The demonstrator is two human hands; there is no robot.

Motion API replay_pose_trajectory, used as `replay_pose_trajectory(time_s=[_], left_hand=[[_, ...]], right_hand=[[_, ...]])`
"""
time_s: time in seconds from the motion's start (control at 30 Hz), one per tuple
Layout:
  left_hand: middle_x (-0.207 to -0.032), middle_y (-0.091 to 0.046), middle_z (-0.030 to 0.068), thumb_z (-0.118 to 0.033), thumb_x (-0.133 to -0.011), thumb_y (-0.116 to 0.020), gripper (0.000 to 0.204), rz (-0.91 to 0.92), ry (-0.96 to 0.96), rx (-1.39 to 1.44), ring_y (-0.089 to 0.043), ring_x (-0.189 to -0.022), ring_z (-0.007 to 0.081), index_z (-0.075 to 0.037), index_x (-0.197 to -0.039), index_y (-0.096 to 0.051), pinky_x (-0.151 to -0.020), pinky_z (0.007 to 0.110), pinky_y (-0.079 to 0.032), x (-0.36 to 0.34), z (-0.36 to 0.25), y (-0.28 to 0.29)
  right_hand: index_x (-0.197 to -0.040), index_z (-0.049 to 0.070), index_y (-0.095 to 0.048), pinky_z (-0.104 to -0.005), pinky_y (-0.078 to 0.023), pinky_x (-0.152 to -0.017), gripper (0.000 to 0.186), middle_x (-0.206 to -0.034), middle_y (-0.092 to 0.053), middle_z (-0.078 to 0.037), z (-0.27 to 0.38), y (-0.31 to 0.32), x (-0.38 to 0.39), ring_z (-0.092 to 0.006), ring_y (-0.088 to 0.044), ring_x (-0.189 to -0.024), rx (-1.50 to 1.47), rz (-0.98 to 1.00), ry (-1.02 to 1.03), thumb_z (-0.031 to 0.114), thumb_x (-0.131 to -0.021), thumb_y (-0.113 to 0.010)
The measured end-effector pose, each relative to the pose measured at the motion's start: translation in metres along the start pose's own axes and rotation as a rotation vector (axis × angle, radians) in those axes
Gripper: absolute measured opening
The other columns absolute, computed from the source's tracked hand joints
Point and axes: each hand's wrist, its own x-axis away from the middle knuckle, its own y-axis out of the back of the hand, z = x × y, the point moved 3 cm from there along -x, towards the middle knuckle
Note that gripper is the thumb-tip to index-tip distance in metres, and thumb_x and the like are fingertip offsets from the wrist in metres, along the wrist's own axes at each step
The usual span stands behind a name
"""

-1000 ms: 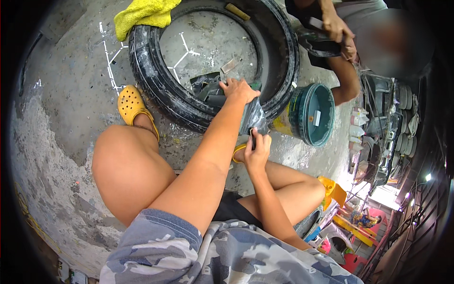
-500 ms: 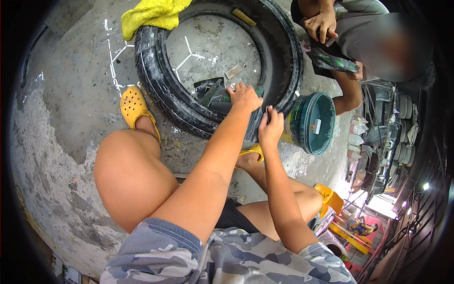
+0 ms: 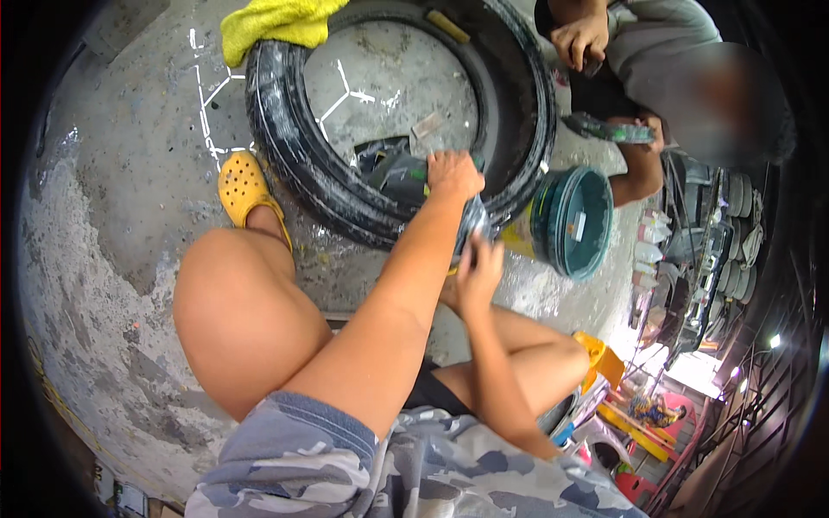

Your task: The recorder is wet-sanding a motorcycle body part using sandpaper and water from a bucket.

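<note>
A large black tyre (image 3: 275,108) lies on its side on the floor in front of me. A dark, glossy, curved plastic panel (image 3: 404,179) rests across its near rim, the end toward me looking wet and grey. My left hand (image 3: 455,175) is closed over the panel's middle and presses it on the tyre. At the panel's near end is my right hand (image 3: 480,274), blurred, its fingers closed on something dark that I cannot make out. A yellow cloth (image 3: 281,28) drapes over the tyre's far left side.
A teal bucket (image 3: 577,224) with water stands right of the tyre. Beyond it, a co-worker (image 3: 665,52) holds another dark curved panel (image 3: 609,129). Inside the tyre ring lies a small greyish block (image 3: 426,126); a yellowish block (image 3: 447,26) sits on the tyre. Shelves (image 3: 691,250) hold parts at right.
My right hand has moved down the panel toward me and slightly left. The left hand stays nearly in place. The co-worker's panel has tilted and shifted slightly, and the co-worker's head is lower.
</note>
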Motion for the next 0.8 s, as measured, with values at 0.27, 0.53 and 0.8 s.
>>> replay_pose_trajectory(time_s=[0.27, 0.53, 0.8], left_hand=[[-0.128, -0.058, 0.0176, -0.048, -0.081, -0.063, 0.062, 0.027, -0.048, 0.047, -0.051, -0.124, 0.0314, -0.007, -0.128, -0.053, -0.108, 0.047, -0.03, -0.002, -0.007, 0.012], [-0.13, -0.057, 0.0176, -0.051, -0.08, -0.065, 0.069, 0.024, -0.019, -0.004, -0.05, -0.125, 0.0308, -0.004, -0.128, -0.052, -0.109, 0.044, -0.028, -0.001, -0.001, 0.006], [-0.132, -0.056, 0.0144, -0.055, -0.073, -0.073, 0.079, 0.09, 0.051, -0.03, -0.05, -0.126, 0.0287, -0.003, -0.129, -0.052, -0.11, 0.042, -0.028, -0.001, -0.002, 0.007]], right_hand=[[-0.112, -0.001, -0.061, -0.0457, -0.045, -0.073, 0.028, -0.09, -0.053, -0.022, -0.027, -0.009, -0.081, -0.041, -0.055, -0.085, 0.059, 0.031, -0.157, 0.002, -0.084, -0.06], [-0.113, 0.0, -0.061, -0.0435, -0.045, -0.07, 0.03, -0.087, -0.055, -0.019, -0.025, -0.004, -0.026, -0.0389, -0.056, -0.08, -0.037, -0.002, -0.076, -0.003, -0.083, -0.06], [-0.115, 0.0, -0.061, -0.0438, -0.048, -0.076, 0.031, -0.094, -0.055, -0.021, -0.03, 0.009, 0.017, -0.0403, -0.057, -0.086, -0.045, -0.01, -0.168, 0.0, -0.083, -0.061]])
